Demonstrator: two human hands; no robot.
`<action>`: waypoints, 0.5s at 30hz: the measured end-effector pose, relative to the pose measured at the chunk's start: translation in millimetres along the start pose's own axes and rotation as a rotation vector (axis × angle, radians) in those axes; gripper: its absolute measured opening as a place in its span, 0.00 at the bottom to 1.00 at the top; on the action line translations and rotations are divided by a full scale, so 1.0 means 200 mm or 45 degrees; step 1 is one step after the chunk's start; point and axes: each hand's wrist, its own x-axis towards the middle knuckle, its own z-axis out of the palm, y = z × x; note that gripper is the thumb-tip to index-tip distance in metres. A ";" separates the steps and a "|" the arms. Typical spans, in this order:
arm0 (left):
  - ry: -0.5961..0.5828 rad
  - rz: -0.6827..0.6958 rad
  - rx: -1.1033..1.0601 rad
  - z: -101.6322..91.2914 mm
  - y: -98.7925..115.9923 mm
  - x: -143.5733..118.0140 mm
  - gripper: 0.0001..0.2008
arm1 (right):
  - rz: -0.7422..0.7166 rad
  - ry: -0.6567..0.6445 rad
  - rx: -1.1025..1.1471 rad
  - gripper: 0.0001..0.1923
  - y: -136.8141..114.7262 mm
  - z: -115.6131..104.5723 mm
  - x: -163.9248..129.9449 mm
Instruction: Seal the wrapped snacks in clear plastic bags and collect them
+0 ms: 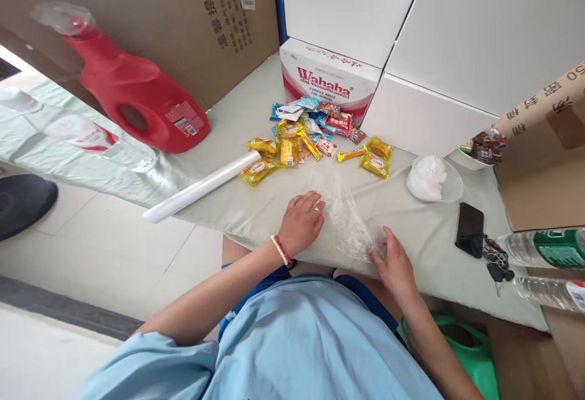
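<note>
Both my hands, left (301, 222) and right (393, 261), press flat, unclenched, on plastic wrap (343, 220), spreading it over counter (256, 205); snack packets (315, 138) beyond.

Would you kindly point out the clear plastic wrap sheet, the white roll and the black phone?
clear plastic wrap sheet (343, 223), head view, on its crinkled middle between the hands.
white roll (203, 185), head view, on the middle of its length.
black phone (469, 229), head view, on the centre of its dark face.

A storeroom-like space: stacked cardboard cartons (192, 16), a Wahaha water case (326, 83), tiled floor (114, 253).
</note>
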 end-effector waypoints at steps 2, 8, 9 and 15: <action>-0.102 -0.039 0.061 0.12 -0.03 -0.04 0.20 | -0.200 0.172 -0.234 0.35 -0.03 0.00 0.04; -0.148 -0.075 0.134 0.19 -0.10 -0.08 0.27 | -0.658 0.067 -0.311 0.14 -0.15 0.06 0.23; -0.162 -0.083 0.143 0.17 -0.11 -0.09 0.27 | -0.623 0.086 -0.229 0.11 -0.14 0.07 0.27; -0.261 -0.052 0.151 0.09 -0.18 -0.19 0.28 | 0.206 0.294 0.500 0.18 0.01 0.03 0.49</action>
